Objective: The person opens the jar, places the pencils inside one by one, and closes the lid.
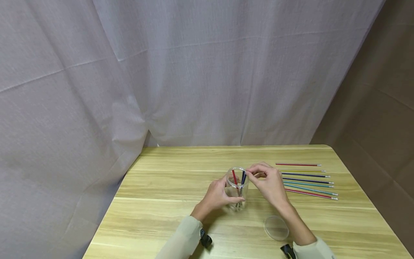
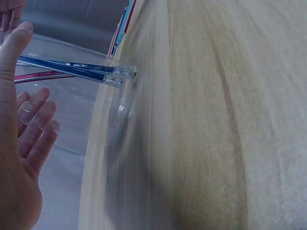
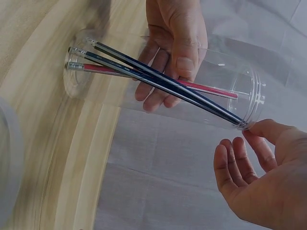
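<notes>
A clear plastic jar (image 1: 232,190) stands on the wooden table, with my left hand (image 1: 216,196) wrapped around its side, thumb in front and fingers behind. Inside lean two dark blue pencils (image 3: 144,78) and a red pencil (image 3: 103,70), crossing each other, their eraser ends down on the jar's bottom. At the rim, my right hand (image 1: 269,182) pinches the upper end of a dark blue pencil between thumb and forefinger. Its other fingers are loosely bent, apart from the jar in the right wrist view.
Several pencils in red, yellow, dark blue and green (image 1: 307,182) lie in a row on the table's right. A round clear lid (image 1: 276,228) lies near my right forearm. Grey curtain (image 1: 200,90) hangs behind the wooden table (image 1: 155,208).
</notes>
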Demonstrator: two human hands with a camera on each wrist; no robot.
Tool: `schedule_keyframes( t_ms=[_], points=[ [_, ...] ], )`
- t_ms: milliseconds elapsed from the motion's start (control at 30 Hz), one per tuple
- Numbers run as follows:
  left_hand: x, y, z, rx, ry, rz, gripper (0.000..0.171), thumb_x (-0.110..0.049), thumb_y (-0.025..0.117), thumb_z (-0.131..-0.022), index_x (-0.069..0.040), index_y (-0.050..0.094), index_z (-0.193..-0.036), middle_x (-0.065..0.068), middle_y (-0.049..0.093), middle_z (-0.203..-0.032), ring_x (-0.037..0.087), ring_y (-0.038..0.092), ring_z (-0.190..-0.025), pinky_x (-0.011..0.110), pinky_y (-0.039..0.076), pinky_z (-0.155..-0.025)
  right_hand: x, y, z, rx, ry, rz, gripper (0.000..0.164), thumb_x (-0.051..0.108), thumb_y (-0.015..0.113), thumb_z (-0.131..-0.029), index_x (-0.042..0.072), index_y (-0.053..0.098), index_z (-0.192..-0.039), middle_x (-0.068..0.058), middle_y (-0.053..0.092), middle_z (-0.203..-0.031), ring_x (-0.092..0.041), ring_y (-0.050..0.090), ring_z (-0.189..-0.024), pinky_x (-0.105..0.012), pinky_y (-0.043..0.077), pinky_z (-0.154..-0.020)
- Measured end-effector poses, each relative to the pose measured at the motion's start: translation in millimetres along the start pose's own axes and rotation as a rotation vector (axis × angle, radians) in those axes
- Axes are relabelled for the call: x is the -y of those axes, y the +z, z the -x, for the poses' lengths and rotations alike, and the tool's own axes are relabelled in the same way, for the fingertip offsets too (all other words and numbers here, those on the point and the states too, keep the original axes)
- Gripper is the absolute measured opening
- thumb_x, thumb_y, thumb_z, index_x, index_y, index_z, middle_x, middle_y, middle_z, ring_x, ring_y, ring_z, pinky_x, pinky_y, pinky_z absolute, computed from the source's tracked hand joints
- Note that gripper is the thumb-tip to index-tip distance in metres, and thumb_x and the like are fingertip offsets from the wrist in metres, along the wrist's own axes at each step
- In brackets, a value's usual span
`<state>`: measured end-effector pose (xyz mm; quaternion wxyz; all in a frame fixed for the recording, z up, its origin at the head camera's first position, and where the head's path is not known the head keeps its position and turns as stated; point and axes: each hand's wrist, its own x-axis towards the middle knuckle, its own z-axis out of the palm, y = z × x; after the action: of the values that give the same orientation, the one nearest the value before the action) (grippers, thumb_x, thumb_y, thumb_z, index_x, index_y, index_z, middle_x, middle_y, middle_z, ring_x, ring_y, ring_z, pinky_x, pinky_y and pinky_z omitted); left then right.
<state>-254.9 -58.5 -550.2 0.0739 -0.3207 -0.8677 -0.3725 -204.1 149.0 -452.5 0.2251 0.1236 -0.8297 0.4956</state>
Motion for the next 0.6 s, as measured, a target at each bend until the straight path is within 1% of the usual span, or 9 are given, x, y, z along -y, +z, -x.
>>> schedule_keyframes(
  t_ms=[133, 333, 500, 600],
  points=[
    [-0.5, 0.1, 0.1, -0.004, 0.006, 0.004, 0.083, -0.052, 0.093, -0.079, -0.020, 0.056, -0.146, -0.007, 0.074, -0.116, 0.005, 0.065, -0.096, 0.024, 0.052, -0.080, 0.7, 0.1, 0.6, -0.008, -0.004, -0.012, 0.008, -0.002, 0.084, -0.089, 0.005, 0.080, -0.088, -0.005, 0.076, -0.097, -0.012, 0.070, -0.084, -0.019, 0.057, -0.074],
    [-0.1, 0.6, 0.2, -0.002, 0.007, 0.013, 0.082, -0.052, 0.093, -0.079, -0.015, 0.059, -0.144, -0.006, 0.075, -0.116, 0.006, 0.066, -0.098, 0.025, 0.052, -0.081, -0.5, -0.3, 0.5, -0.020, -0.010, 0.006, 0.008, -0.002, 0.084, -0.089, 0.006, 0.081, -0.091, -0.005, 0.076, -0.096, -0.010, 0.069, -0.084, -0.019, 0.057, -0.074],
    [0.8, 1.3, -0.4, -0.004, 0.002, 0.013, 0.080, -0.052, 0.093, -0.078, -0.015, 0.060, -0.140, -0.006, 0.075, -0.114, 0.006, 0.065, -0.095, 0.024, 0.052, -0.079, -0.9, -1.3, 0.8, -0.028, -0.016, 0.018, 0.008, 0.001, 0.084, -0.089, 0.006, 0.081, -0.094, -0.005, 0.076, -0.096, -0.008, 0.069, -0.084, -0.019, 0.056, -0.074],
    [0.6, 1.2, -0.7, -0.004, 0.002, 0.016, 0.079, -0.052, 0.093, -0.078, -0.015, 0.061, -0.139, -0.006, 0.075, -0.114, 0.007, 0.066, -0.096, 0.025, 0.052, -0.080, -1.7, -2.3, 0.6, -0.035, -0.015, 0.020, 0.008, 0.001, 0.084, -0.090, 0.007, 0.081, -0.094, -0.005, 0.077, -0.096, -0.007, 0.069, -0.084, -0.018, 0.056, -0.074]
  ],
)
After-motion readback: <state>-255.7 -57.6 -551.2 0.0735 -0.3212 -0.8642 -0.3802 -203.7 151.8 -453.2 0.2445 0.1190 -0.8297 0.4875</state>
